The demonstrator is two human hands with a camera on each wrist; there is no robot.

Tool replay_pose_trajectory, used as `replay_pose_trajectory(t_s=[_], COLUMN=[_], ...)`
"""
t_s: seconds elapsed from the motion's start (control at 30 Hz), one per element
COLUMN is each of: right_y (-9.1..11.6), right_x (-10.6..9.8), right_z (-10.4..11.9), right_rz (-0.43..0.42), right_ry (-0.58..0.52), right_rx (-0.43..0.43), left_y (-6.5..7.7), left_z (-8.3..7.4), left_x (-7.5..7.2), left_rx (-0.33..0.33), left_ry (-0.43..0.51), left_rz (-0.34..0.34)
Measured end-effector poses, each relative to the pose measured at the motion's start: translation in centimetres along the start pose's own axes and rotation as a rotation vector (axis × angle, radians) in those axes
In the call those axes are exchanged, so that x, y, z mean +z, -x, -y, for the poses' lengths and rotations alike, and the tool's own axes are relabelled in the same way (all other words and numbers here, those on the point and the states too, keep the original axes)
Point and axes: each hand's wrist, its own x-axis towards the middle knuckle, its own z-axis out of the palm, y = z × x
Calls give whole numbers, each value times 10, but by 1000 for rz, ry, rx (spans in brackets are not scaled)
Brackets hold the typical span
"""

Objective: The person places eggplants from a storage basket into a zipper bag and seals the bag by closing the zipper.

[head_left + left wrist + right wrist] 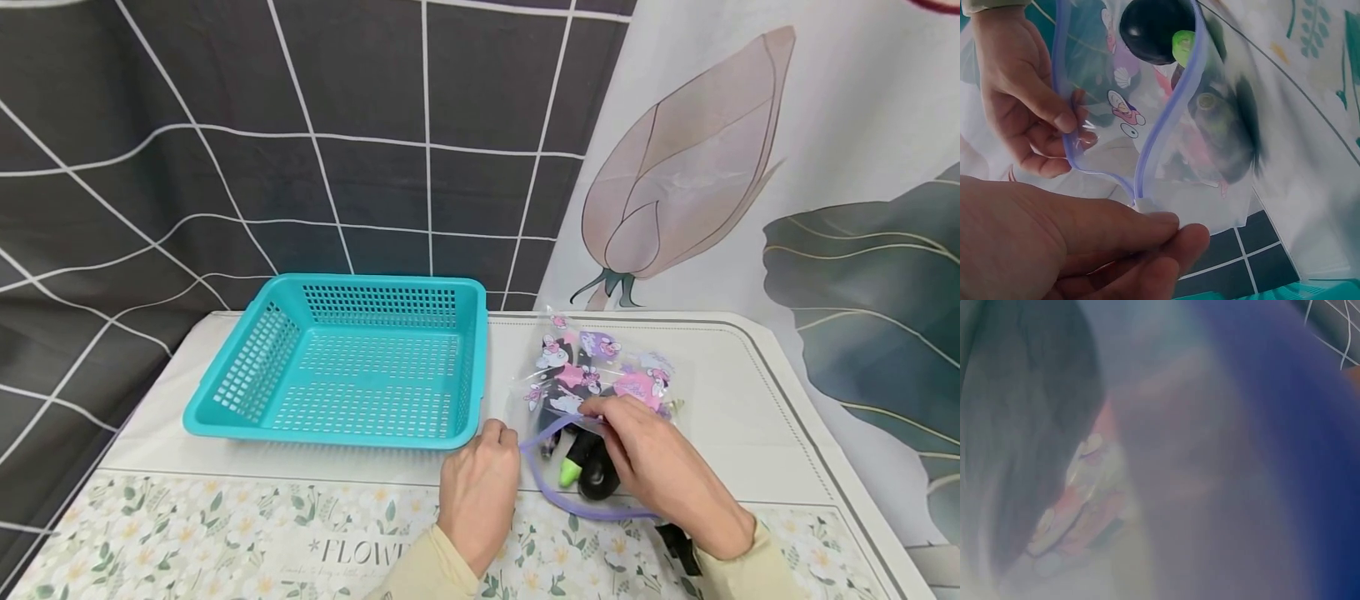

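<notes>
A clear zip bag (637, 387) with pink and purple cartoon prints lies on the table, its purple zip edge (555, 498) spread apart. Inside are glossy dark, eggplant-like things (597, 475), one showing a bright green end (570, 473). My left hand (480, 492) pinches the bag's corner between thumb and fingers, by the white zip slider (1142, 204). At the other side of the mouth, my right hand (663, 467) grips the upper zip edge, some fingertips showing through the plastic in the left wrist view. The right wrist view is blurred by a close purple band (1272, 425).
A turquoise plastic basket (483, 358) with slotted walls stands left of the bag, close to my left hand. A flowered mat (225, 533) covers the table's front. Behind hang a dark checked cloth (360, 183) and a pale curtain (840, 108) with large printed plants.
</notes>
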Motion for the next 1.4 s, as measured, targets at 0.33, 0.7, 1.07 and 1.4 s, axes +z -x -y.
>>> replay_pose_trajectory(t_s=[0.33,0.7,1.07,1.4], right_y=[0,-6,-4,-1], right_x=[4,21,31,35], right_z=[2,23,31,33], right_rz=[-15,-97,-38,-36], right_ry=[-23,15,16,60], right_rx=[-47,-150,-205,-193], left_y=[1,-1,-2,0], left_z=[2,5,5,6], left_x=[-5,-11,-16,-19], left_rx=[11,-13,25,103], left_ry=[26,57,72,53], left_rz=[25,48,77,63])
